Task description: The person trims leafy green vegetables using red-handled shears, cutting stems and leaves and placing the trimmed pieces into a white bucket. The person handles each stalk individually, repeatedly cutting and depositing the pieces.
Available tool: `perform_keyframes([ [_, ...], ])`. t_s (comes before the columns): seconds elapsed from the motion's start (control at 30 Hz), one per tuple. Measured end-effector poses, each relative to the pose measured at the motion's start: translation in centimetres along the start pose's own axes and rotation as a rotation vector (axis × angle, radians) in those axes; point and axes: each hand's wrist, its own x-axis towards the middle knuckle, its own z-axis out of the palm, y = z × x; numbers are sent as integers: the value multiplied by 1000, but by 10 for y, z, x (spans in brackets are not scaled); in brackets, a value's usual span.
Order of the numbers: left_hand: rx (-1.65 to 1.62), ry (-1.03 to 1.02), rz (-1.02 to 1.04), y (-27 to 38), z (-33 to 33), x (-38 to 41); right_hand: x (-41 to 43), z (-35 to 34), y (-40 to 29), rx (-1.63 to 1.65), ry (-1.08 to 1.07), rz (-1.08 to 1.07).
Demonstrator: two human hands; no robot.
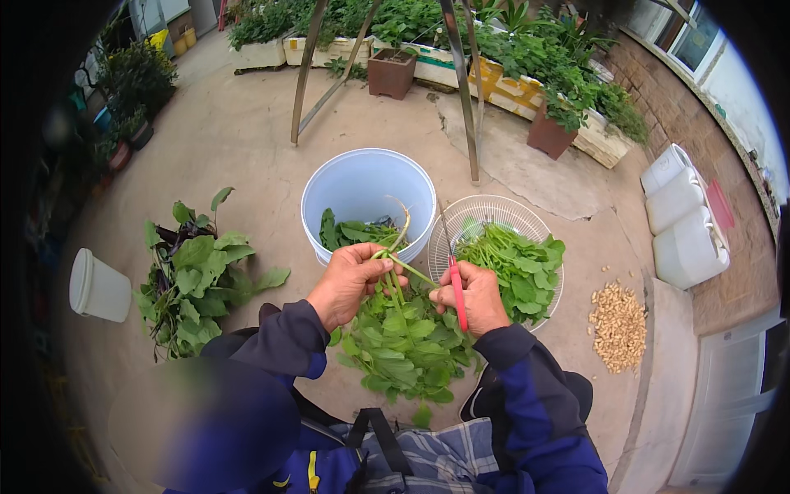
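Observation:
My left hand point(353, 278) grips a leafy green plant by its stem point(394, 285), its pale root point(404, 225) pointing up over the bucket. Between the fingertips of my right hand point(475, 296) is a side stalk of that plant. The same hand also holds a red-handled cutting tool point(458, 290), its thin blade pointing away from me. A heap of leafy greens point(407, 352) lies on the ground below both hands. Leaves and trimmings point(358, 232) lie inside the white bucket point(364, 170). To its right, bunched greens point(518, 272) fill part of a white slotted basket point(494, 207).
Dark eggplants with leafy stalks point(197, 278) and a small white pail point(102, 287) lie at left. Peanuts point(617, 327) are spread at right, near white plastic jugs point(685, 216). Metal frame legs point(463, 92) rise behind the bucket, before planter boxes point(506, 86).

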Motion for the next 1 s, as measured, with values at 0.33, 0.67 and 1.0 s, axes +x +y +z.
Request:
perform_keyframes([
  [0.33,17,1,-18,-2,-3,1,1,-16,1,423,-141,397],
  [0.67,20,-3,1,-1,-4,0,-2,0,13,340,-166,253],
  [1.0,-185,-67,100,0,0,-2,-1,11,18,98,-27,66],
])
